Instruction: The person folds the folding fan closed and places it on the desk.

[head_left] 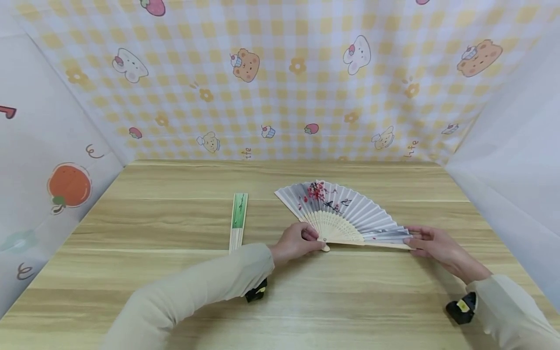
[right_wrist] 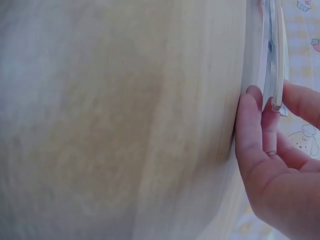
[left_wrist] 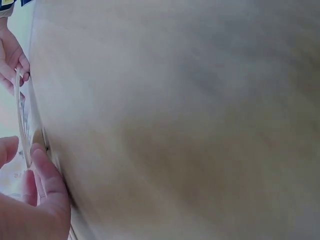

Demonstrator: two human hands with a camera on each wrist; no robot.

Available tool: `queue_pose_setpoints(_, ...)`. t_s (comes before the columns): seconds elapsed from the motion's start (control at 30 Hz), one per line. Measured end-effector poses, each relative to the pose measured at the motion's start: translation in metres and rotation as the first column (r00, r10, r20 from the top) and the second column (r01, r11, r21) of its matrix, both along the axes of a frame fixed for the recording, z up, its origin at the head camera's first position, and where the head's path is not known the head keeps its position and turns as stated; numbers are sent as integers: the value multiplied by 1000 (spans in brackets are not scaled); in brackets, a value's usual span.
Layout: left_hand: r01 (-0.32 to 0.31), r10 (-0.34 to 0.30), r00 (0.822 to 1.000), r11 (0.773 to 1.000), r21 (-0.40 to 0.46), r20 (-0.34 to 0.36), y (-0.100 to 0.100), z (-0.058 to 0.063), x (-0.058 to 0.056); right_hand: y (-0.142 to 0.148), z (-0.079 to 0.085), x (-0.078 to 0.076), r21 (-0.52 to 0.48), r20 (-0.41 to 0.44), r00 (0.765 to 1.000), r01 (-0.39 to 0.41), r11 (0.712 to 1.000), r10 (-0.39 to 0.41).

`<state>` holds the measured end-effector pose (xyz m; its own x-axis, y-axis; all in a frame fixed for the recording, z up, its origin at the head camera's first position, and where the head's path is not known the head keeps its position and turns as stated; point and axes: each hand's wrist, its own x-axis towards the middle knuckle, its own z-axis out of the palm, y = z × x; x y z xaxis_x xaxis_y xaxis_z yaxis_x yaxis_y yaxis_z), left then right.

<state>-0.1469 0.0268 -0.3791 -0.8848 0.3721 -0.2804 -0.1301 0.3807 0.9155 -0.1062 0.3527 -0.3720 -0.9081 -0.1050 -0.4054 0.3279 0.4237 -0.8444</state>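
The fan (head_left: 350,219) lies spread on the table (head_left: 332,301), its pleats fanned well out from the pivot (head_left: 324,240), and both hands are on it. The left hand (head_left: 296,240) pinches the pivot end, thumb against the handle and the other fingers curled in close beside it. The right hand (head_left: 441,250) grasps the far tip of the nearer outer rib (head_left: 372,244), thumb on top and fingers underneath; the right wrist view shows that tip held between them. The step in hand looks to be working the fan about its pivot, with one hand as anchor and the other guiding the edge; whether it is being opened or folded cannot be told from this one moment. Either way, the next move calls for the left fingers to keep the pivot steady while the right swings the rib in a smooth arc, level with the table, so that the pleats follow without catching. A hurried pull could crease the cloth or twist the thin rib. The green fan (head_left: 238,216), folded, lies to the left, partly hidden by the left sleeve (head_left: 210,277), and neither hand grips it.
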Motion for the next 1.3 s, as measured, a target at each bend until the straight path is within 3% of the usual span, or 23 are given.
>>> queue_pose_setpoints(0.2,-29,23,995,998,-57,-100,-10,3,-19,-1,0,1,-69,29,999,31,997,-29)
queue_pose_setpoints(0.57,-134,103,963,984,-114,-250,-28,12,-72,-2,-4,3,-103,38,999,42,994,-38)
queue_pose_setpoints(0.73,-145,114,971,980,-140,-208,-32,13,-92,-3,-5,4,-103,22,999,48,994,-46)
queue_pose_setpoints(0.87,-104,79,984,982,-157,-159,-34,12,-106,-4,-6,4,-92,12,999,49,995,-48)
queue_pose_setpoints(1.13,-22,-4,990,983,-181,-142,-33,11,-123,-7,-7,4,-81,2,998,63,995,-63)
queue_pose_setpoints(1.3,-15,-21,986,978,-207,-168,-36,7,-132,-8,-6,4,-63,7,997,78,995,-78)
